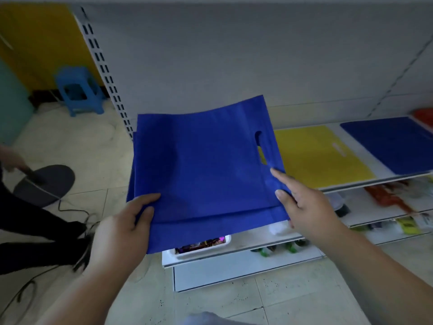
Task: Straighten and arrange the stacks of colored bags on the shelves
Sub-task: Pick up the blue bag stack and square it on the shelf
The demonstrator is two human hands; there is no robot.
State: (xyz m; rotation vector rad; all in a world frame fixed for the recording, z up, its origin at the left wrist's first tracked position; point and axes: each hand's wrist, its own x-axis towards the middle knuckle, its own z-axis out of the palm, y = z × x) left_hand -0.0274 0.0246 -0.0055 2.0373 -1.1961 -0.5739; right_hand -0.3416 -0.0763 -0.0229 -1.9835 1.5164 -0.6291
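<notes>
Partly hidden yellow bags [321, 156], blue bags [203, 165] in front, both hands gripping

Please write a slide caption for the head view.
Both hands, left and right, hold blue bags above shelf.

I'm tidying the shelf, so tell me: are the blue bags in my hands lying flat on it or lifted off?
Lifted off. The blue bags sag between the left hand and right hand, in front of the shelf.
</notes>
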